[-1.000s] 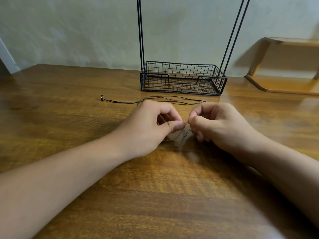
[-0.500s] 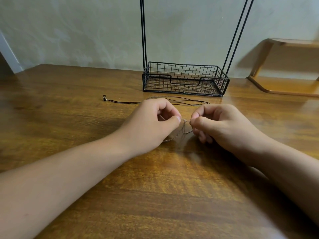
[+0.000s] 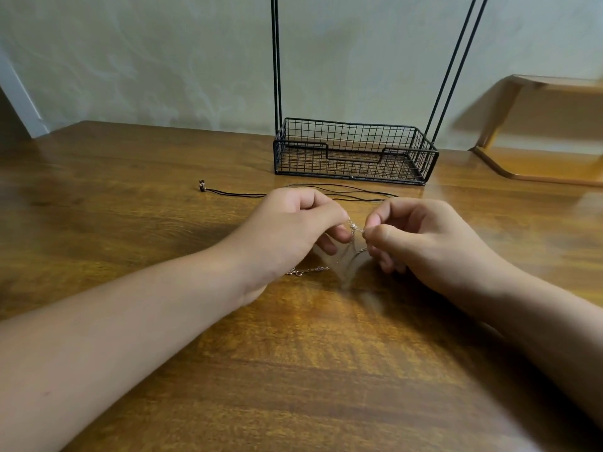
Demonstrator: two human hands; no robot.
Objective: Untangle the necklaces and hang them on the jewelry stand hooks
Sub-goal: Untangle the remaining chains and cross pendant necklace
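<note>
Right in front of the stand's wire basket [image 3: 355, 151], the thin silver chain [image 3: 354, 228] is held just above the wooden table [image 3: 130, 223], stretched as a short length between the 2 hands. One end of the chain trails down onto the table nearer the person than the basket, where a small ring clasp [image 3: 298, 272] lies by the heel of the left hand [image 3: 287, 233]; part of the hanging chain is blurred. The left hand pinches the chain between thumb and forefinger, the other fingers curled under. The right hand [image 3: 424, 243] pinches the same chain from the other side, thumb against forefinger, the remaining fingers curled toward the palm. The fingertips of both hands are close together, apart by only the short bit of chain. Between the hands and the basket lies a black cord necklace [image 3: 326, 190], stretched out flat on the table in several strands, with its small dark bead [image 3: 202, 185] out to the left of the basket. The basket sits at the back of the table against the pale wall, and 2 pairs of thin black rods [image 3: 276, 60] rise from its ends out of view. To the right of the basket stands a light wooden shelf [image 3: 538, 164].
</note>
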